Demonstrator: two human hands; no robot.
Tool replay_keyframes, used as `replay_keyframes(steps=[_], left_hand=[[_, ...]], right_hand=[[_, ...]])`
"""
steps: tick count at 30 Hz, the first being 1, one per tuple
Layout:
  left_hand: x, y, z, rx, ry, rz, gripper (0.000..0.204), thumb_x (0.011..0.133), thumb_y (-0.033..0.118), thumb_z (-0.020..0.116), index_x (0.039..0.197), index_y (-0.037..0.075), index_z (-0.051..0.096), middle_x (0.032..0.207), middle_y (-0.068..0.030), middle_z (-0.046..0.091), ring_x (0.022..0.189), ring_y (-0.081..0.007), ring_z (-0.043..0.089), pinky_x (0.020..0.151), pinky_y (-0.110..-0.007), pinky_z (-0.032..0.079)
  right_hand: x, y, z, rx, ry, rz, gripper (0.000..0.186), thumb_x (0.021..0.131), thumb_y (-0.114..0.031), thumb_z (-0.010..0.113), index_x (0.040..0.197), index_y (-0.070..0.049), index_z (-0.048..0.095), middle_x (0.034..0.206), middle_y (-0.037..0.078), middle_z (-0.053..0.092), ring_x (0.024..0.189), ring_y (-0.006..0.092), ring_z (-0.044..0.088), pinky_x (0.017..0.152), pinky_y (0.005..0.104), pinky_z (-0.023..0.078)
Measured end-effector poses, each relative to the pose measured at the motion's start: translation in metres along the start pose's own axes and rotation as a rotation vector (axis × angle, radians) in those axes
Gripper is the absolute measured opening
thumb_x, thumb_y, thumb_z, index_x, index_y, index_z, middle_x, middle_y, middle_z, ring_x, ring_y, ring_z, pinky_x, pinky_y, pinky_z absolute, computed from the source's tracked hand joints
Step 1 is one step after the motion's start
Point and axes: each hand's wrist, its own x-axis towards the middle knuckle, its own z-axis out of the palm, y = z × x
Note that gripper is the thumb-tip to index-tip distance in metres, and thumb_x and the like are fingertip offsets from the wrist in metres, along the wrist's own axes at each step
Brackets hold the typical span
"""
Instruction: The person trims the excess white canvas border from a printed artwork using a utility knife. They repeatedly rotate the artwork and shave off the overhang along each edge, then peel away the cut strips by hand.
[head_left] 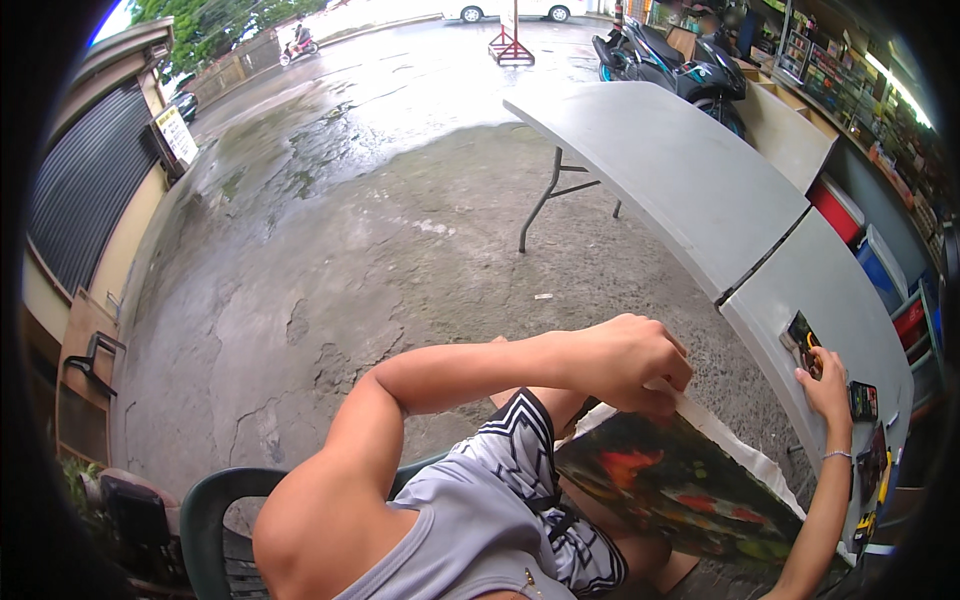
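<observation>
A painted canvas (pixel 660 485), dark green with orange-red patches and a white raw margin, lies slanted over my lap. My left hand (pixel 645 365) is closed on its upper white edge. My right hand (pixel 822 385) reaches to the near edge of the folding table (pixel 680 180), its fingers curled on a yellow-orange-handled tool (pixel 811 345) beside a dark, silvery item (pixel 795 332). Just right of that hand lies a phone (pixel 863 400) with a lit screen. More small dark items and yellow tools (pixel 875 490) lie farther down the table.
I sit on a green plastic chair (pixel 215 500). A scooter (pixel 660 70) and cluttered shelves (pixel 820 70) stand beyond the table, with plastic bins (pixel 840 210) beside it. A shuttered doorway (pixel 90 185) is at left. A rider (pixel 298 45) and a white vehicle (pixel 505 10) are on the street.
</observation>
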Motion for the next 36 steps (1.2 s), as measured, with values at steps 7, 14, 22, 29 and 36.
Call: replay_keyframes(steps=[7,14,22,29,36], left_hand=[[-0.018,-0.018,0.004,-0.219,0.170,-0.060,0.011,0.078,0.013,0.069,0.084,0.003,0.068,0.073,-0.0116,0.065,0.068,-0.0283,0.065,0.060,-0.036,0.052],[-0.026,-0.019,0.012,-0.314,0.260,-0.062,0.012,0.082,0.012,0.068,0.086,0.000,0.067,0.072,-0.0127,0.064,0.065,-0.0268,0.065,0.056,-0.033,0.051],[-0.030,-0.015,0.026,-0.214,0.382,-0.073,0.011,0.084,0.011,0.067,0.083,0.001,0.063,0.070,-0.0121,0.061,0.061,-0.0286,0.063,0.054,-0.037,0.048],[-0.032,-0.021,0.050,-0.059,0.533,0.022,0.010,0.083,0.010,0.069,0.086,0.003,0.062,0.072,-0.0100,0.062,0.060,-0.0280,0.062,0.054,-0.037,0.047],[-0.030,-0.008,0.046,0.049,0.561,-0.089,0.010,0.080,0.006,0.071,0.088,0.005,0.065,0.072,-0.0083,0.063,0.060,-0.0252,0.064,0.053,-0.036,0.050]], right_hand=[[0.003,0.001,0.003,0.053,-0.003,0.023,0.042,0.073,-0.011,0.074,0.110,-0.002,0.055,0.104,0.016,0.056,0.099,0.0314,0.058,0.089,0.0403,0.046],[0.002,-0.011,0.002,0.057,-0.023,0.067,0.041,0.074,-0.011,0.073,0.108,-0.003,0.052,0.103,0.015,0.056,0.100,0.0314,0.057,0.088,0.0411,0.044],[0.005,-0.005,0.005,0.063,-0.034,0.059,0.040,0.074,-0.010,0.071,0.108,-0.002,0.052,0.105,0.015,0.055,0.100,0.0324,0.057,0.089,0.0416,0.044],[0.005,-0.001,0.006,0.064,0.032,-0.035,0.046,0.074,-0.012,0.072,0.115,0.000,0.056,0.109,0.017,0.056,0.104,0.0331,0.058,0.092,0.0385,0.046],[0.002,-0.022,-0.049,-0.093,0.351,-0.211,0.037,0.076,-0.016,0.072,0.108,0.001,0.062,0.107,0.019,0.061,0.105,0.0378,0.058,0.093,0.0415,0.044]])
